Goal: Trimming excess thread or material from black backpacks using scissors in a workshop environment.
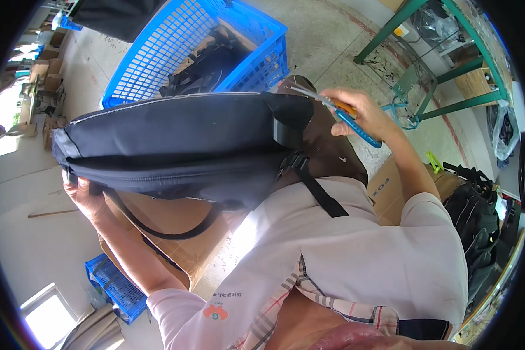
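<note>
**Long black fabric bag with pale-stitched edge [186,128] lies crosswise, right end nearest the scissors**

Location: the bag is in front of the torso, its long axis running left to right, its far edge before a blue plastic lattice crate [256,64].

Left hand [86,197]: fingers closed on the bag's near left corner.

Right hand [361,116]: closed around steel scissors with orange-and-blue handles [345,118], positioned just right of the bag's right end. This hand is the nearer to that end; the left is well apart from it.

Alignment: the blades point leftward and away from the torso, tips near the far right corner. Contact between tips and fabric, and blade opening, cannot be determined.
</note>
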`<action>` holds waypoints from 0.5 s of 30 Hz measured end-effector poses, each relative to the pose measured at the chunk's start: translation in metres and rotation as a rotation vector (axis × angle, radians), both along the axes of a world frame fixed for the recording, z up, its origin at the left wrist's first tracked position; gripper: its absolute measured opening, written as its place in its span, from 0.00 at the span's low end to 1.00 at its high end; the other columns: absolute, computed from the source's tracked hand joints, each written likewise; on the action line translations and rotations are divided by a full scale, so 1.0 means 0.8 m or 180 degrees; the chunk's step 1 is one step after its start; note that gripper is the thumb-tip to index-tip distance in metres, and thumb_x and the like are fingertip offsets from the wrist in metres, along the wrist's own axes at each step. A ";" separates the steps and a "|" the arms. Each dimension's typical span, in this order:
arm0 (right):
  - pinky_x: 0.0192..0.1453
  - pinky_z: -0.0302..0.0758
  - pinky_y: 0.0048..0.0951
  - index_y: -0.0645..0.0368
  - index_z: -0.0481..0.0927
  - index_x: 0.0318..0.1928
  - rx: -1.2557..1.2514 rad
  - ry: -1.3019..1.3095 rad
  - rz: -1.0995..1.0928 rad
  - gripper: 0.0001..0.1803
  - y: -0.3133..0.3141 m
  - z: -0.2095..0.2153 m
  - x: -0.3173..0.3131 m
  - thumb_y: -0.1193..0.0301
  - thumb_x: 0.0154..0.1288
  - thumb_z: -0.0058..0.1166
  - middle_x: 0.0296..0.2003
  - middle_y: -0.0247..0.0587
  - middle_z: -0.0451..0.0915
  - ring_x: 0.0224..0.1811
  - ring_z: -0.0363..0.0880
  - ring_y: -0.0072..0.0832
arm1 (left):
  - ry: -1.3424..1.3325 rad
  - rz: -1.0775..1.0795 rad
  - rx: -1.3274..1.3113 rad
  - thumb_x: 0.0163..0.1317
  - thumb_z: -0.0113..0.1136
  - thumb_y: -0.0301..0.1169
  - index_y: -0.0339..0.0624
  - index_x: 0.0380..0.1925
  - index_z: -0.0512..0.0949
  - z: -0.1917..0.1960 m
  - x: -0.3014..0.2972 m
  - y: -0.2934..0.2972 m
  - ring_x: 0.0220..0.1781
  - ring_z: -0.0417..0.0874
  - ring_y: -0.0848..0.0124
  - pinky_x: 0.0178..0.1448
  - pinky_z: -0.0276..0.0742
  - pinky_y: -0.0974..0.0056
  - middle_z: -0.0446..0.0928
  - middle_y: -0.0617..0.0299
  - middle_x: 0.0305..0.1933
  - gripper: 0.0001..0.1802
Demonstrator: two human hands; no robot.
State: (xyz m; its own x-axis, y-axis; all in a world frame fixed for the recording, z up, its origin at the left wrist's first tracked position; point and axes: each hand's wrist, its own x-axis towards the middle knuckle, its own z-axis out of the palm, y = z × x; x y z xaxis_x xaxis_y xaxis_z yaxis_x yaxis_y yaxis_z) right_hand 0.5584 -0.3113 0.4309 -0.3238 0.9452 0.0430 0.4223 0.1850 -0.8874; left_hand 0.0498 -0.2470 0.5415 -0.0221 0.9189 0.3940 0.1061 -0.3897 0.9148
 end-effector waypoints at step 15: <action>0.40 0.70 0.28 0.63 0.73 0.44 0.0296 0.0027 0.0203 0.31 0.011 -0.011 -0.002 0.60 0.38 0.67 0.32 0.45 0.76 0.33 0.75 0.34 | 0.0118 0.0254 -0.0168 0.39 0.69 0.35 0.34 0.42 0.70 -0.003 0.007 0.000 0.34 0.74 0.74 0.43 0.70 0.70 0.75 0.64 0.33 0.29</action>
